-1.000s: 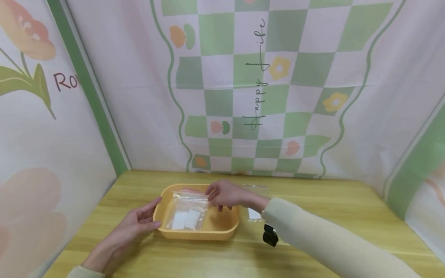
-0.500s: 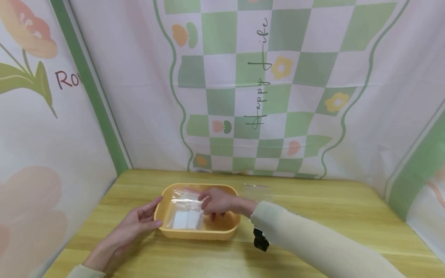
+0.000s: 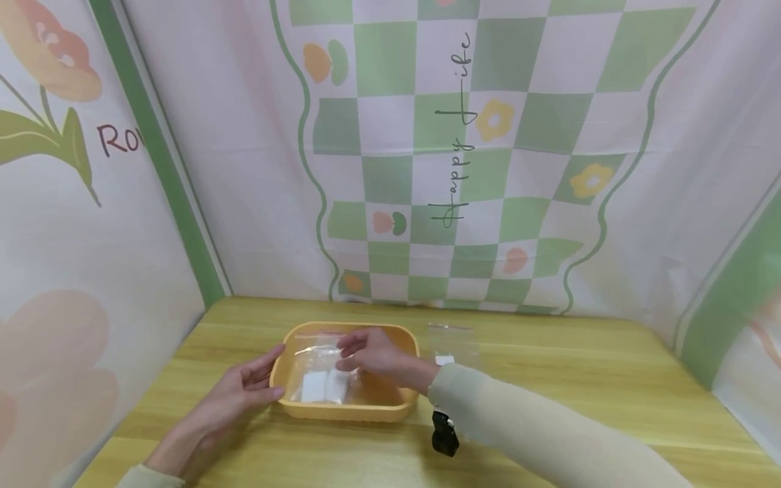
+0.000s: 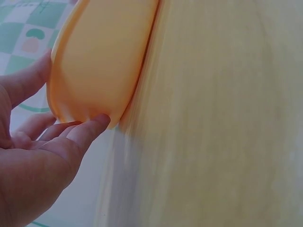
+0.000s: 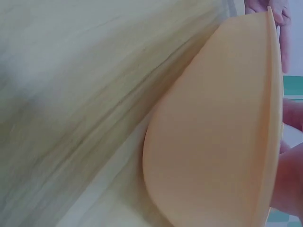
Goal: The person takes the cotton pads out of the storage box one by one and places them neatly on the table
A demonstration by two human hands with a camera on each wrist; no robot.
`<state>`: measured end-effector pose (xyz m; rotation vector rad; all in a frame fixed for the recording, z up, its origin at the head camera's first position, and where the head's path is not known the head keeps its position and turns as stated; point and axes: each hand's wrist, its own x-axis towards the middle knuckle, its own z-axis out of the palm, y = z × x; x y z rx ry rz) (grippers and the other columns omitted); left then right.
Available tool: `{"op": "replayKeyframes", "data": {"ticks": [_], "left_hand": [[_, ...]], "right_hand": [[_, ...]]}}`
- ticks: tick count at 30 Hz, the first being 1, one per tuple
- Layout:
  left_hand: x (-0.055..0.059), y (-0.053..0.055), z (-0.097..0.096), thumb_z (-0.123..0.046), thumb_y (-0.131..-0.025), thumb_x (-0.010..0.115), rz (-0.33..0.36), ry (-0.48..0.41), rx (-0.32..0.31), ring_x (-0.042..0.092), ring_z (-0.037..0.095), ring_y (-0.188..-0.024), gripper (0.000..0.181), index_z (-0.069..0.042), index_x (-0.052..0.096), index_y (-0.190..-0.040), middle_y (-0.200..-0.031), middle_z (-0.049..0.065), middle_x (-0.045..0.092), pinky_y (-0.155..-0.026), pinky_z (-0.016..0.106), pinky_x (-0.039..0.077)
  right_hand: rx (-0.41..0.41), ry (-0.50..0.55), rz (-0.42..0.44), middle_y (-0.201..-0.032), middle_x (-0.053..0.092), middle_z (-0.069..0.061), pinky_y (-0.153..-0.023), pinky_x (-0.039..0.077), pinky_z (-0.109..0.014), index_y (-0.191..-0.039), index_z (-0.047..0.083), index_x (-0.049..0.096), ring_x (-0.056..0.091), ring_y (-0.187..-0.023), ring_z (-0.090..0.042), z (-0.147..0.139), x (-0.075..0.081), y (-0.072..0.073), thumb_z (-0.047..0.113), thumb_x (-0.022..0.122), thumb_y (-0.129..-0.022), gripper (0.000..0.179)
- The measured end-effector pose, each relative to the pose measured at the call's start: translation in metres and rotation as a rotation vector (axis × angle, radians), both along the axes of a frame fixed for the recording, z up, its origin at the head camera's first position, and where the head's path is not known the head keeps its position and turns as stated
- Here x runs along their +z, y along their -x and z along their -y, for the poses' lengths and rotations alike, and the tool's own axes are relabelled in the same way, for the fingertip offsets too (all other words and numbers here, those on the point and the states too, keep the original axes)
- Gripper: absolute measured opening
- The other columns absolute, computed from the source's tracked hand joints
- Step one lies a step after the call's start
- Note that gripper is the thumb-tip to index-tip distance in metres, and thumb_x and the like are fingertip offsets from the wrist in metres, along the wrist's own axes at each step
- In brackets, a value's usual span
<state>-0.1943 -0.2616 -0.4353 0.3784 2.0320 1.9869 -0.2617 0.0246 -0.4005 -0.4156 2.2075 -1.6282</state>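
A yellow plastic tray point(image 3: 390, 411) stands on the wooden table. Inside its left part lies clear zip-lock bag material point(image 3: 317, 356) with a pink-red strip along the top and two white flat pieces point(image 3: 314, 387) near the bottom. How many bags overlap there, I cannot tell. My left hand point(image 3: 234, 393) touches the tray's left end from outside, its fingers and thumb spread along the wall. Over the bags hovers or rests my right hand point(image 3: 375, 356), fingers loosely extended to the left. Whether its fingertips touch the plastic is unclear. In the right wrist view the tray wall hides most of that hand.
Just right of the tray, another clear zip-lock bag point(image 3: 457, 339) with a white piece lies on the table point(image 3: 549, 352), partly hidden by the right sleeve. A black device point(image 3: 445, 434) hangs at the right wrist. A patterned cloth point(image 3: 390, 176) hangs behind.
My right hand has moved left and slightly forward over the bags in the tray. The bag tops now lie flatter and farther left. The left hand stays at the tray's end.
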Motion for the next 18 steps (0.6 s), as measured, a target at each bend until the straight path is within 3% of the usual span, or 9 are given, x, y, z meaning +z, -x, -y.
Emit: {"op": "replayKeyframes", "data": {"ticks": [4, 8, 10, 15, 18], "left_hand": [[0.0, 0.0, -0.001, -0.005, -0.098, 0.073, 0.013, 0.012, 0.011, 0.029, 0.05, -0.15, 0.088, 0.001, 0.017, -0.166, -0.169, 0.029, 0.015, -0.11, 0.03, 0.047], [-0.001, 0.0, -0.002, -0.006, -0.096, 0.074, 0.028, 0.027, 0.028, 0.03, 0.05, -0.15, 0.089, 0.0, 0.019, -0.166, -0.169, 0.029, 0.016, -0.11, 0.031, 0.047], [-0.002, 0.0, -0.002, -0.006, -0.096, 0.075, 0.031, 0.026, 0.028, 0.03, 0.05, -0.149, 0.09, 0.0, 0.019, -0.166, -0.169, 0.029, 0.016, -0.11, 0.031, 0.047], [-0.001, 0.0, -0.001, -0.006, -0.097, 0.074, 0.02, 0.023, 0.02, 0.031, 0.049, -0.149, 0.089, 0.0, 0.018, -0.166, -0.169, 0.029, 0.015, -0.11, 0.03, 0.047], [-0.001, 0.0, 0.0, -0.006, -0.097, 0.074, 0.012, 0.01, 0.016, 0.03, 0.05, -0.149, 0.089, 0.001, 0.017, -0.166, -0.169, 0.03, 0.014, -0.11, 0.03, 0.047]], "right_hand": [[-0.069, 0.059, 0.076, -0.097, 0.072, -0.014, -0.072, 0.064, -0.03, -0.118, -0.012, 0.068, 0.069, -0.075, -0.017, 0.007, 0.0, -0.002, -0.007, 0.08, -0.087, 0.034], [-0.064, 0.093, 0.118, -0.087, 0.075, -0.012, -0.067, 0.063, -0.028, -0.118, -0.011, 0.068, 0.069, -0.067, -0.014, 0.011, -0.002, -0.003, -0.007, 0.081, -0.086, 0.035], [-0.032, 0.071, 0.093, -0.092, 0.077, -0.013, -0.064, 0.063, -0.027, -0.119, -0.009, 0.07, 0.068, -0.066, -0.013, 0.012, -0.003, -0.004, -0.007, 0.083, -0.085, 0.037], [0.039, 0.02, 0.036, -0.123, 0.073, -0.019, -0.059, 0.064, -0.034, -0.125, -0.006, 0.07, 0.07, -0.063, -0.019, 0.013, -0.005, -0.003, -0.01, 0.085, -0.08, 0.047], [0.043, 0.026, 0.027, -0.127, 0.072, -0.022, -0.058, 0.065, -0.036, -0.13, -0.007, 0.068, 0.072, -0.064, -0.021, 0.015, -0.005, -0.004, -0.011, 0.085, -0.08, 0.053]]}}
